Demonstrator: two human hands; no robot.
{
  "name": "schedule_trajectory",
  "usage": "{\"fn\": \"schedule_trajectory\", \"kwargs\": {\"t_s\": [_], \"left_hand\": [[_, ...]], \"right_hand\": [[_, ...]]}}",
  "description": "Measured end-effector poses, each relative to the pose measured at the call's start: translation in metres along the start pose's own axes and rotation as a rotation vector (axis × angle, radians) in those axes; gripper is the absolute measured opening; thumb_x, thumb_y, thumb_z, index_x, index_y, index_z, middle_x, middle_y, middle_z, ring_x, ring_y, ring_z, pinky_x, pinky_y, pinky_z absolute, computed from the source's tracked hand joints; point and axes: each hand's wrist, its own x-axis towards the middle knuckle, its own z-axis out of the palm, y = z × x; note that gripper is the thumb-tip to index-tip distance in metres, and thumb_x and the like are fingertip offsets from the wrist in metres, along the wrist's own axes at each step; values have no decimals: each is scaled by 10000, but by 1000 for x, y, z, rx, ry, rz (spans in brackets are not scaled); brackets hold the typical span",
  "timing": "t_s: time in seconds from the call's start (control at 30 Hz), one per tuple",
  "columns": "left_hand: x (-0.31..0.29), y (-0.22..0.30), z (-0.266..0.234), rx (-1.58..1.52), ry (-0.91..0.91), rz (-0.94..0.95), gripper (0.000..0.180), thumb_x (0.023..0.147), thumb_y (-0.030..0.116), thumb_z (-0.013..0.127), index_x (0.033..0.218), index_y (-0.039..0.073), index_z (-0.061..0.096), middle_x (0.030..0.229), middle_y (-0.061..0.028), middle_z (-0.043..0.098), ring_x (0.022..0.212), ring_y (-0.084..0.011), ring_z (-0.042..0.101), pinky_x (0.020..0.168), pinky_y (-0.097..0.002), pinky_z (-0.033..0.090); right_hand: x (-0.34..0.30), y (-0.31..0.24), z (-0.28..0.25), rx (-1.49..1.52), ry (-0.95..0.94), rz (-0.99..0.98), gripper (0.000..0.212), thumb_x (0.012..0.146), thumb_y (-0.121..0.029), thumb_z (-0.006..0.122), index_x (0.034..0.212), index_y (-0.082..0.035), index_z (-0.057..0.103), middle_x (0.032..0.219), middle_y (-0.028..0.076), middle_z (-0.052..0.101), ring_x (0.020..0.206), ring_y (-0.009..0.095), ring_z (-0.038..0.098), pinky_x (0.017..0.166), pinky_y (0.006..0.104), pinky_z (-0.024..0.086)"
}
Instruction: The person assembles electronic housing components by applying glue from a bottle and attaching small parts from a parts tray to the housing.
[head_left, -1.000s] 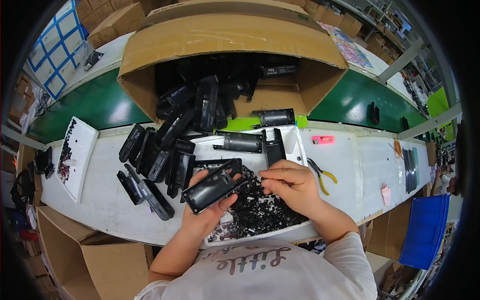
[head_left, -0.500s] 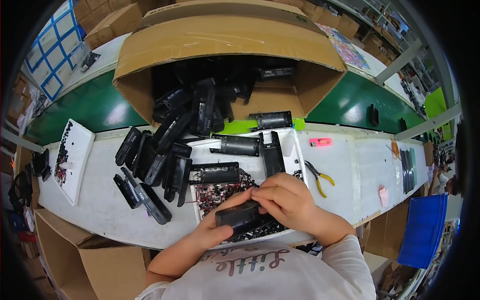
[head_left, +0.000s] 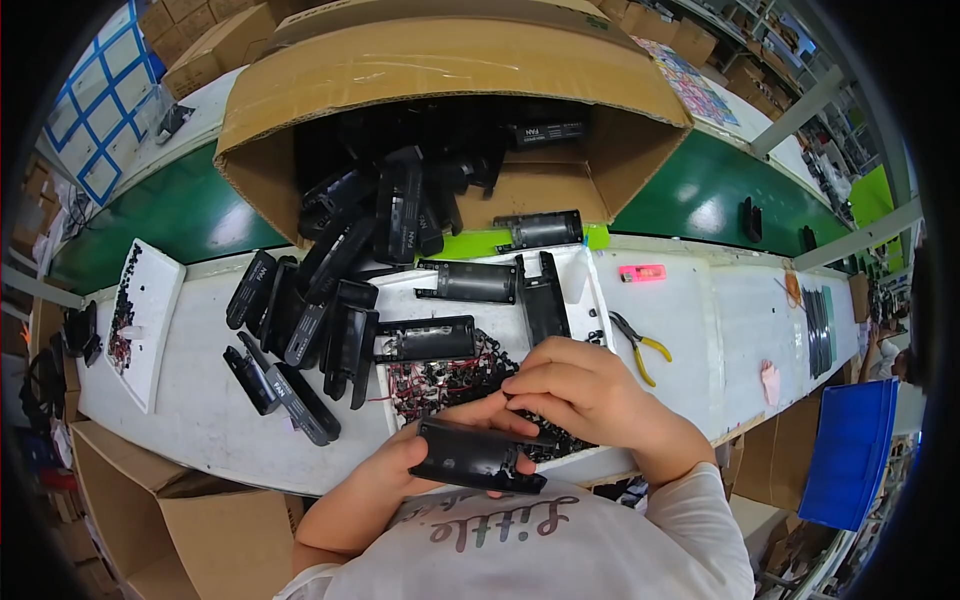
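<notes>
My left hand (head_left: 398, 458) is closed around a black plastic housing shell (head_left: 468, 452), tilted with its hollow inner side showing. Just above the shell, my right hand (head_left: 582, 392) pinches with thumb and forefinger close to the left fingertips. A tiny dark piece seems to be between those fingers, too small to name. Below both hands lies a white foam tray (head_left: 602, 300) holding small black parts and red-wired pieces (head_left: 435, 385). More open shells rest across it, among them a flat one (head_left: 468, 283) and an upright one (head_left: 543, 305).
A large cardboard box (head_left: 450, 75) full of black housings opens toward me, and a heap of housings (head_left: 330, 270) spills left. Yellow-handled pliers (head_left: 642, 350) and a pink lighter (head_left: 642, 272) lie right. A second white tray (head_left: 160, 310) stands far left; a blue bin (head_left: 850, 455) sits right.
The shell in my left hand has turned and tipped, so its hollow side now shows. My right hand has come off the shell and pinches slightly above it.
</notes>
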Motion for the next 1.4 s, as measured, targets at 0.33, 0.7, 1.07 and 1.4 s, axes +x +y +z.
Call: {"fn": "schedule_trajectory", "kwargs": {"t_s": [0.33, 0.7, 1.07, 1.4], "left_hand": [[2, -2, 11, -286, 251, 210, 808, 669, 194, 726, 1348, 95, 300, 1417, -194, 239, 1335, -305, 216, 1069, -439, 232], [6, -15, 19, -32, 329, 363, 592, 843, 269, 606, 1338, 199, 290, 1449, -159, 174, 1283, -241, 316, 1031, -387, 296], [5, -17, 12, 487, 305, 303, 763, 721, -116, 610, 1370, 54, 248, 1331, -90, 294, 1227, -197, 371, 975, -302, 345], [14, -22, 13, 927, 304, 523, 713, 669, -123, 664, 1278, 11, 317, 1214, -117, 317, 1155, -245, 442, 909, -336, 456]], "right_hand": [[-8, -12, -14, 133, 47, 91, 173, 731, -4, 687, 897, -27, 645, 808, 79, 576, 615, 155, 560, 519, 242, 450], [-11, -5, 14, 85, 111, 80, 169, 723, 12, 682, 882, 0, 625, 917, 107, 578, 744, 202, 603, 617, 256, 501], [-16, -5, 27, 191, 272, 6, 166, 687, 38, 705, 829, -20, 639, 955, 117, 491, 790, 184, 565, 651, 255, 487], [-11, -12, 25, 94, 264, -25, 154, 675, 20, 726, 788, -17, 629, 913, 93, 484, 712, 150, 524, 543, 232, 446]]}}
